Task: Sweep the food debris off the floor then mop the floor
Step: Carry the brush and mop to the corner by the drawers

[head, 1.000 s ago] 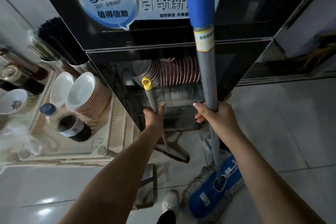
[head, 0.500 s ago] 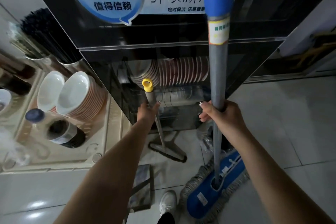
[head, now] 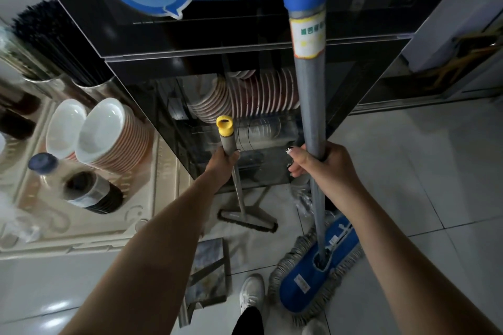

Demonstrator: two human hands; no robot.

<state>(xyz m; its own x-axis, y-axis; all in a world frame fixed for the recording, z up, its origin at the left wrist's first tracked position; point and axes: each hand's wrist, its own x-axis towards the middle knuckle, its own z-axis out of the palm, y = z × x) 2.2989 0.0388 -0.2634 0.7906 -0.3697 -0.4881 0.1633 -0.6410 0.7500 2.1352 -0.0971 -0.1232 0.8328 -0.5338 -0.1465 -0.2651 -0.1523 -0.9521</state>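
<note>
Now I am watching both hands at work: the left hand (head: pixel 221 164) is curling its fingers round the broom (head: pixel 239 190) just below its yellow cap (head: pixel 223 125), and the right hand (head: pixel 324 168) is wrapping the mop (head: pixel 310 95) pole. I am judging both grey shafts light, stiff and smooth, best gripped high. Well below the fingers, the bristle head (head: pixel 247 219) and blue fringed pad (head: pixel 318 272) are resting on the tiles (head: pixel 408 171).
</note>
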